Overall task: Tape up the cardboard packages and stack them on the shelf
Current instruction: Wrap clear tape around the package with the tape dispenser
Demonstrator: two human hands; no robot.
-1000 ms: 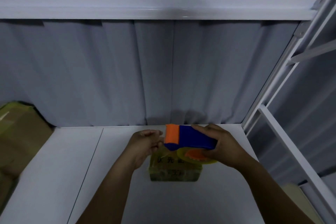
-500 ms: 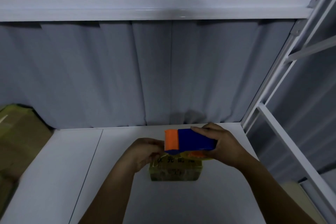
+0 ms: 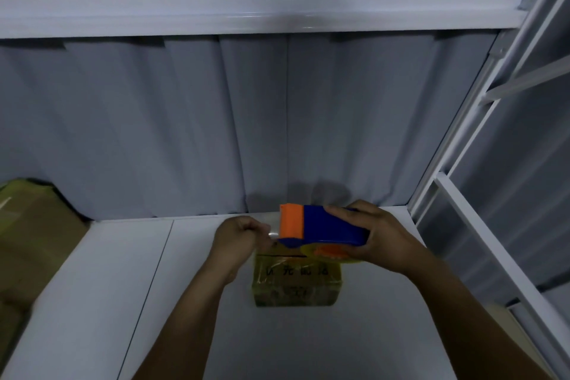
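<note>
A small cardboard package (image 3: 296, 282) wrapped in yellowish clear tape sits on the white shelf board (image 3: 101, 281), printed with dark characters. Above its far edge my right hand (image 3: 381, 240) grips a blue and orange tape dispenser (image 3: 320, 227) holding a yellow tape roll. My left hand (image 3: 239, 236) is curled just left of the dispenser's orange end and pinches the free end of the clear tape (image 3: 273, 235). The package's far side is hidden by the dispenser and hands.
Larger cardboard boxes (image 3: 34, 243) stand at the left end of the shelf. A white shelf beam (image 3: 246, 13) runs overhead, and white uprights (image 3: 462, 145) frame the right side. Grey curtain hangs behind.
The dispenser dipped toward the package and then rose slightly. My left hand stayed at the orange end, fingers closed on the tape end.
</note>
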